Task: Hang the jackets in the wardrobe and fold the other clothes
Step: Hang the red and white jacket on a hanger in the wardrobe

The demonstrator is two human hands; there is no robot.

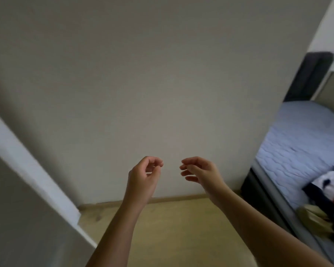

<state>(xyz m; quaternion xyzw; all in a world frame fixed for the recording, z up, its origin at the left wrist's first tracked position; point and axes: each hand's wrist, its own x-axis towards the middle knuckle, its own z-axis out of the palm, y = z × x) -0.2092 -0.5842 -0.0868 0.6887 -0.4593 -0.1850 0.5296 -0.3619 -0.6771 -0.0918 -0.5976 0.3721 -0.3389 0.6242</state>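
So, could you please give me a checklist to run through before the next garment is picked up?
1. Left hand free: ok, fingers loosely curled, holding nothing.
2. Right hand free: ok, holding nothing.
3. Clothes in sight: ok, a pile of clothes lies on the bed at the right.
4. Hands at the pile: not ok, both are raised before the wall, apart from it.
5. Jackets told apart: cannot tell, too blurred.
6. Wardrobe open: cannot tell, only a white panel shows at the left.
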